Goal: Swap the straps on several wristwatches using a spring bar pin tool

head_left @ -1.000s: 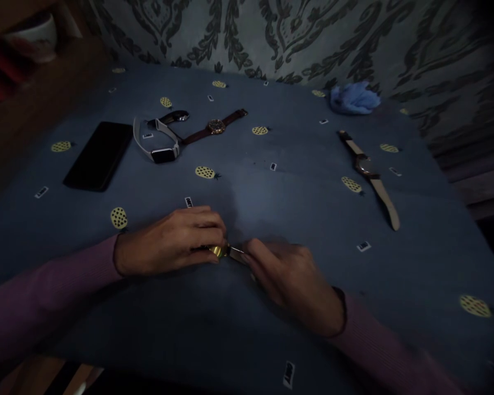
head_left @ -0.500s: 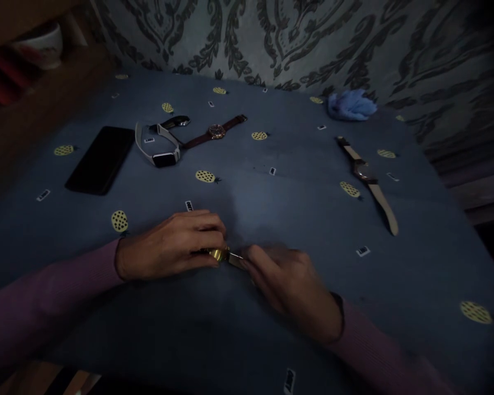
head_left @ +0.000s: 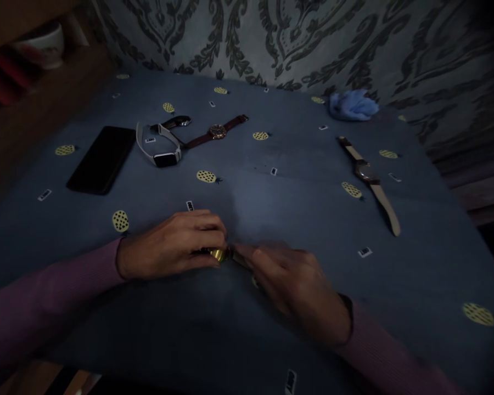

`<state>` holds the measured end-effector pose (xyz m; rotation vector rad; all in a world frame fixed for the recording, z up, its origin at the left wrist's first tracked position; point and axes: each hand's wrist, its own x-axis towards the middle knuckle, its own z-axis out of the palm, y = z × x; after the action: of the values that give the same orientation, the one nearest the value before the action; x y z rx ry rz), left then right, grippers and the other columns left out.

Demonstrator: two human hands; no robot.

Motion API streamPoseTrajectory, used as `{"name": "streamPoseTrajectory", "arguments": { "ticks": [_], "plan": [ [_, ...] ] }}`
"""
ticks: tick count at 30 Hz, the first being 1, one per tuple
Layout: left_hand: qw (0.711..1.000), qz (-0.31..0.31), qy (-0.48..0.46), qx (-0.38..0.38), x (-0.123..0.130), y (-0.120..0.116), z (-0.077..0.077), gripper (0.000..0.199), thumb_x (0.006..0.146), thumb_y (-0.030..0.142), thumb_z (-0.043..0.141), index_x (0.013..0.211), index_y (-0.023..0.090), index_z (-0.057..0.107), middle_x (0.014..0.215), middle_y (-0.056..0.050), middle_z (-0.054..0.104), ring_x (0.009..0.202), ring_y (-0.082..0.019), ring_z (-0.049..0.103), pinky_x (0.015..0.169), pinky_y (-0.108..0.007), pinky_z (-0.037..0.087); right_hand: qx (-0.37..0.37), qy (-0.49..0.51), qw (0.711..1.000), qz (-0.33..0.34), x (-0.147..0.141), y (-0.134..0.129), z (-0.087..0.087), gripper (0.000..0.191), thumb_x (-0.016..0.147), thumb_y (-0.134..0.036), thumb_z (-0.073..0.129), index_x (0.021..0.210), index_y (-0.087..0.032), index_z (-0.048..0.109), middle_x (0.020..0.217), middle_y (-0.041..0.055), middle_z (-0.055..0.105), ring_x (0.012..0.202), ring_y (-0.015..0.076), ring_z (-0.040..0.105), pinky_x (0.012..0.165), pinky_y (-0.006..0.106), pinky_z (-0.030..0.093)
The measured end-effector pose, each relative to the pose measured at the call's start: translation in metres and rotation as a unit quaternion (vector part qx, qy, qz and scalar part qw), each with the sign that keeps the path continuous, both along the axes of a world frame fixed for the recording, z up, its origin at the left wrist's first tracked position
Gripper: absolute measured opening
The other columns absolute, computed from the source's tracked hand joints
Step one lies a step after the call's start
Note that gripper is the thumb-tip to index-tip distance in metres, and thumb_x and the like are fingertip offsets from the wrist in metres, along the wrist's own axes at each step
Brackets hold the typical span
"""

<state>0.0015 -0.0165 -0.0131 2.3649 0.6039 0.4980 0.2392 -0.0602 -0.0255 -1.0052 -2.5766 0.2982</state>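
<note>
A gold-coloured wristwatch point(head_left: 218, 254) is gripped between the thumb and fingers of my left hand point(head_left: 175, 245), low over the near part of the table. My fingers cover much of its case. From the watch a dark strap point(head_left: 241, 260) runs right, under the fingertips of my right hand point(head_left: 298, 285). Those fingers are pressed together along the strap and slightly blurred, so their exact hold is partly hidden. Both arms wear purple sleeves.
A black phone point(head_left: 102, 160), a white-strapped smartwatch point(head_left: 165, 159), a brown-strapped watch point(head_left: 217, 131) and a dark band point(head_left: 181, 122) lie back left. Another watch point(head_left: 367, 171) lies right. A crumpled blue cloth point(head_left: 353, 105) sits by the wall; a bowl point(head_left: 45, 46) stands on a shelf.
My right hand has shifted slightly, its fingertips now lying further over the strap and hiding more of it. My left hand keeps the watch in the same place.
</note>
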Motion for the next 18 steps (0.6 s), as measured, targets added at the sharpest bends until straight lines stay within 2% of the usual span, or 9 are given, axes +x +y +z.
{"name": "streamPoseTrajectory", "arguments": {
  "ticks": [4,8,11,14,16,18],
  "plan": [
    [1.0,0.004,0.005,0.0,0.0,0.0,0.0,0.009,0.093,0.021,0.059,0.092,0.014,0.064,0.099,-0.007,0.063,0.089,-0.016,0.059,0.079,-0.028,0.049,-0.006,0.005,1.0,0.015,0.0,0.001,0.008,0.033,0.1,-0.012,0.034,0.115,-0.012,0.063,0.065,0.0005,0.062,0.055,0.0127,0.057,0.051,0.024,0.043],
    [1.0,0.005,0.001,0.0,0.0,-0.001,-0.001,0.009,0.094,0.022,0.058,0.093,0.016,0.064,0.098,-0.006,0.063,0.088,-0.015,0.058,0.079,-0.028,0.049,-0.008,0.012,1.0,0.005,0.001,0.002,0.015,0.035,0.1,-0.013,0.031,0.1,-0.015,0.066,0.061,-0.0006,0.056,0.051,0.0114,0.051,0.047,0.023,0.039],
    [1.0,0.006,0.001,-0.006,0.0,-0.001,-0.001,0.008,0.093,0.022,0.058,0.093,0.015,0.064,0.099,-0.006,0.063,0.089,-0.015,0.059,0.079,-0.027,0.049,-0.038,0.034,0.999,-0.018,0.003,0.001,0.019,0.034,0.1,-0.013,0.031,0.091,-0.016,0.064,0.067,0.0009,0.056,0.054,0.0112,0.052,0.048,0.022,0.04],
    [1.0,0.005,0.006,-0.007,0.0,-0.001,0.0,0.007,0.093,0.02,0.059,0.092,0.015,0.064,0.099,-0.006,0.063,0.089,-0.015,0.059,0.08,-0.027,0.048,-0.066,0.046,0.995,-0.06,0.005,-0.004,0.019,0.028,0.098,-0.012,0.033,0.096,-0.015,0.06,0.077,0.0038,0.059,0.061,0.0128,0.057,0.054,0.024,0.045],
    [1.0,0.005,0.009,-0.006,0.0,-0.001,0.001,0.007,0.093,0.019,0.058,0.092,0.015,0.064,0.099,-0.007,0.063,0.089,-0.016,0.059,0.08,-0.027,0.048,-0.067,0.039,0.993,-0.086,0.006,-0.009,0.017,0.019,0.098,-0.019,0.04,0.1,-0.015,0.058,0.082,0.0059,0.06,0.066,0.0155,0.059,0.056,0.026,0.048],
    [1.0,0.007,0.011,-0.003,0.0,-0.002,0.002,0.008,0.094,0.019,0.057,0.092,0.014,0.064,0.1,-0.007,0.063,0.089,-0.016,0.059,0.079,-0.027,0.048,-0.051,0.023,0.994,-0.097,0.007,-0.014,0.012,0.02,0.097,-0.032,0.047,0.101,-0.015,0.057,0.084,0.0075,0.06,0.071,0.0186,0.06,0.057,0.029,0.049]
  ]
}}
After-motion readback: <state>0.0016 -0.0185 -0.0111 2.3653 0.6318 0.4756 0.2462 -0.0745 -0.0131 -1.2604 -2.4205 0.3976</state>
